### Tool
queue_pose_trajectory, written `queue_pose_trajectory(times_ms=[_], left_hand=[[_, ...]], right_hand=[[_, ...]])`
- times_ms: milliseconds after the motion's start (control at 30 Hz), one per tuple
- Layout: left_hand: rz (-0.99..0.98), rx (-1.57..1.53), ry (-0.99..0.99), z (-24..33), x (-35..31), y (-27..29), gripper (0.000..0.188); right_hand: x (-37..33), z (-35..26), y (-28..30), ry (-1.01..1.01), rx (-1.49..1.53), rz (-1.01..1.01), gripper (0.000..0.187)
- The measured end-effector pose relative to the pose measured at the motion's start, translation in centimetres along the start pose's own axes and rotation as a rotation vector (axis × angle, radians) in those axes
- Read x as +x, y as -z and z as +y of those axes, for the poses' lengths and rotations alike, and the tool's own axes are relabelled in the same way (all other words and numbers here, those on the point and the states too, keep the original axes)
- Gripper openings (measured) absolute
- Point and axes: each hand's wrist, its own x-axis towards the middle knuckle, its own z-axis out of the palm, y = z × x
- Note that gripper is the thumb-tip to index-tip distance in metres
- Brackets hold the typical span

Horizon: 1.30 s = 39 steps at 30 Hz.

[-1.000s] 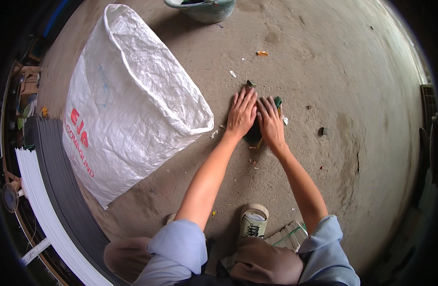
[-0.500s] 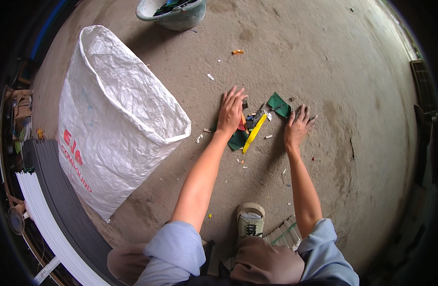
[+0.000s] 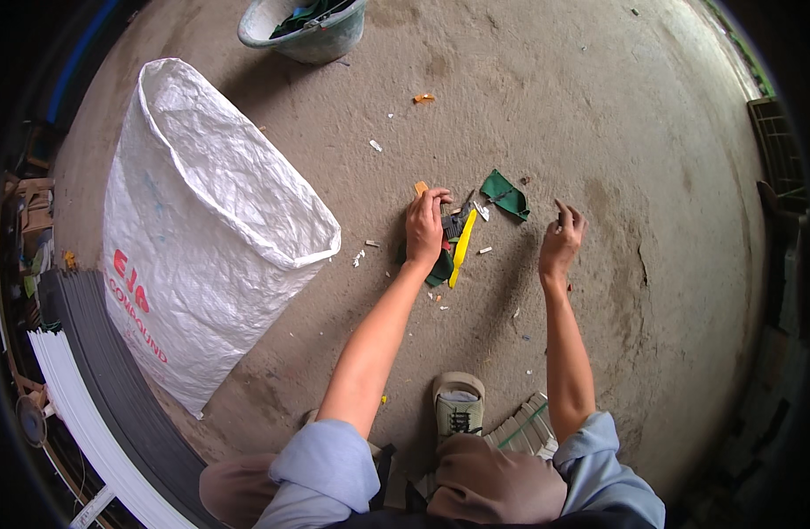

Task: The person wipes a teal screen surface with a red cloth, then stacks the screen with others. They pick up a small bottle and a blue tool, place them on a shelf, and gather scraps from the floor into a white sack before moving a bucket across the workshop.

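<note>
My left hand is curled against the left side of a small heap of scraps on the floor, its fingers closed over some of them. An orange strip sticks out beyond its fingertips. Beside it lie a ribbed dark grey piece, a long yellow strip and a dark green scrap. My right hand is apart from the heap, fingers bent and spread, with nothing visible in them. The nearest thing to it is a green cloth-like piece.
A white woven sack lies at the left with its mouth open. Beyond it stands a grey bucket holding dark material. Stacked dark and white strips line the left edge. Small bits, including an orange scrap, dot the concrete floor.
My left hand has drawn nearer and curled over the heap's left side. My right hand has shifted away from the green piece, its fingers now more bent. The view has moved slightly.
</note>
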Motion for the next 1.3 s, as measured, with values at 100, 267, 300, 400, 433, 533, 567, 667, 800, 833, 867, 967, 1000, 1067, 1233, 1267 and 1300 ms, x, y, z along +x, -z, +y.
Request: queue_pose_trajectory(times_ms=[100,267,300,400,433,533,567,667,800,833,867,967,1000,1067,1233,1267,1300], left_hand=[[0.073,-0.063,0.035,-0.2,-0.3,0.8,0.016],[0.218,0.159,-0.091,0.9,-1.9,2.1,0.027],[0.183,0.234,-0.032,0.4,-3.2,2.8,0.037],[0.134,0.329,0.011,0.1,-6.6,4.3,0.045],[0.089,0.422,0.034,0.1,-7.5,4.7,0.056],[0.019,0.446,0.073,0.3,-9.0,5.3,0.065],[-0.009,0.472,0.065,0.6,-8.9,5.7,0.073],[-0.088,0.36,-0.01,0.4,-6.9,6.1,0.074],[-0.193,0.293,-0.043,0.9,-3.0,6.0,0.081],[-0.21,0.283,-0.056,1.3,-2.1,5.9,0.081],[-0.27,0.309,-0.026,1.4,-1.3,5.8,0.078],[-0.352,0.373,0.006,1.3,-0.2,5.3,0.062],[-0.314,0.341,-0.008,1.0,-0.4,5.2,0.061],[-0.238,0.276,-0.034,0.4,-1.1,4.9,0.057],[-0.023,0.105,0.175,0.4,-2.6,3.8,0.039],[0.031,0.043,0.273,0.6,-2.7,3.6,0.036],[0.049,0.054,0.268,0.7,-2.7,3.6,0.036]], right_hand=[[0.1,-4.0,0.0,-0.072,0.22,-0.138,0.032],[1.1,-3.3,-4.1,0.056,0.129,-0.103,0.04],[0.3,-4.5,-4.9,0.113,-0.003,-0.098,0.042],[-2.4,-7.0,-6.2,0.312,0.022,-0.203,0.05],[-3.2,-8.1,-6.1,0.355,0.144,-0.272,0.056],[-4.9,-10.0,-4.7,0.509,0.118,-0.454,0.081],[-5.2,-10.6,-4.0,0.573,0.048,-0.514,0.09],[-4.6,-11.3,-2.1,0.669,-0.081,-0.725,0.116],[-4.0,-11.0,-2.3,0.486,-0.154,-0.673,0.124],[-4.0,-10.8,-2.7,0.436,-0.12,-0.636,0.122],[-4.0,-11.2,-2.8,0.423,-0.143,-0.641,0.121],[-4.8,-12.9,-2.7,0.393,-0.192,-0.645,0.107],[-5.1,-12.5,-3.1,0.408,-0.154,-0.603,0.104],[-5.7,-12.1,-3.8,0.439,-0.076,-0.52,0.098],[-6.3,-11.9,-3.9,0.424,0.064,-0.476,0.074],[-6.0,-11.8,-4.0,0.444,0.101,-0.452,0.071],[-5.8,-11.8,-4.1,0.464,0.138,-0.428,0.068]])
